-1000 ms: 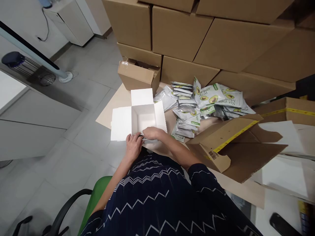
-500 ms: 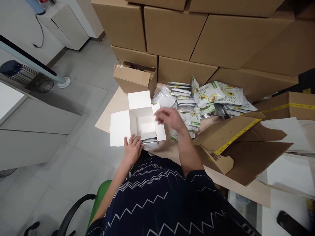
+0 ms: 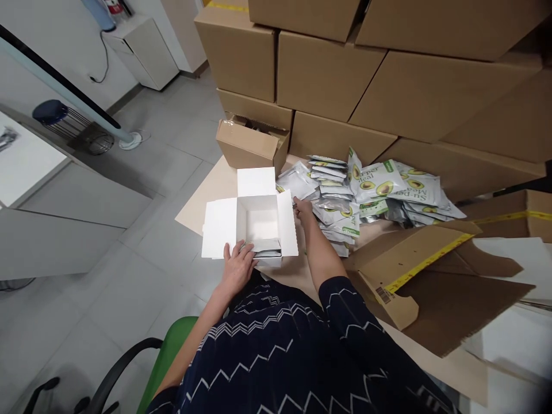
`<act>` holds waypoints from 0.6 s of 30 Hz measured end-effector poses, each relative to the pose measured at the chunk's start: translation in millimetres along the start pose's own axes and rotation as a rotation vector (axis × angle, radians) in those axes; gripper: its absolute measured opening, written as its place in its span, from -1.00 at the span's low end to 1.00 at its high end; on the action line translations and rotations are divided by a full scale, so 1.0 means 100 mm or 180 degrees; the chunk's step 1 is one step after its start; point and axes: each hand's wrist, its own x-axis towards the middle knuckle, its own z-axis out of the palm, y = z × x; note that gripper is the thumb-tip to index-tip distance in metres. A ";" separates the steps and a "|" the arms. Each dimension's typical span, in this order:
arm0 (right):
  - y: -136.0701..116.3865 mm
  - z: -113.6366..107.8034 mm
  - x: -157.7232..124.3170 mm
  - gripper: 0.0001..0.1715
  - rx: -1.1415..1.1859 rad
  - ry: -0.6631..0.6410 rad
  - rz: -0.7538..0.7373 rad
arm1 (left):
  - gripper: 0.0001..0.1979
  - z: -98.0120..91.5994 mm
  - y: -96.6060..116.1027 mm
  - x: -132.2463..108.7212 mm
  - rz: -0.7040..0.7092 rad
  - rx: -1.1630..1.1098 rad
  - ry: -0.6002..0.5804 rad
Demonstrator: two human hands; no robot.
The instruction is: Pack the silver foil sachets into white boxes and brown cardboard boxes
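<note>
An open white box [image 3: 262, 221] stands on the table with its flaps spread out. Flat pouches [image 3: 267, 247] lie inside it along the side nearest me. My left hand [image 3: 238, 263] rests on the box's near left edge, fingers apart. Beyond the right flap, my right hand [image 3: 304, 210] is down beside the silvery pouches [image 3: 298, 183]; its fingertips are partly hidden, and what they hold cannot be made out. Right of it are a stack of pouches [image 3: 330, 178] and more white and green pouches with avocado pictures [image 3: 379, 181].
Large cardboard boxes [image 3: 323, 75] are piled behind the table. A small open carton [image 3: 250, 144] sits at the back left. An opened carton with yellow tape [image 3: 405, 270] lies at the right. A green chair [image 3: 172, 345] is at lower left.
My right hand has moved from above the white box's right flap to the pouches beyond it. My left hand stays at the box edge. The whole view has shifted slightly.
</note>
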 end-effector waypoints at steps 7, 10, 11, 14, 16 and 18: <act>-0.06 -0.24 -0.28 -0.83 -0.0338 0.0568 -0.0689 | -0.79 0.00 -0.01 -0.01 0.0032 -0.0042 -0.0009; -0.06 -0.51 -0.57 -0.60 -0.1414 0.0966 -0.1395 | -0.78 -0.02 -0.01 -0.01 0.0062 -0.0065 -0.0032; -0.04 -0.58 -0.67 -0.53 -0.1713 0.1009 -0.1533 | -0.77 -0.03 -0.01 -0.01 0.0069 -0.0078 -0.0032; 0.05 -0.67 -0.93 -0.46 -0.2464 0.0863 -0.1702 | -0.76 -0.03 -0.01 0.00 0.0093 -0.0128 -0.0025; 0.17 -0.63 -1.03 -0.49 -0.2832 0.0554 -0.1664 | -0.76 -0.02 -0.02 0.00 0.0107 -0.0153 -0.0028; 0.29 -0.57 -1.06 -0.55 -0.3054 0.0236 -0.1524 | -0.76 -0.01 -0.02 0.00 0.0107 -0.0167 -0.0039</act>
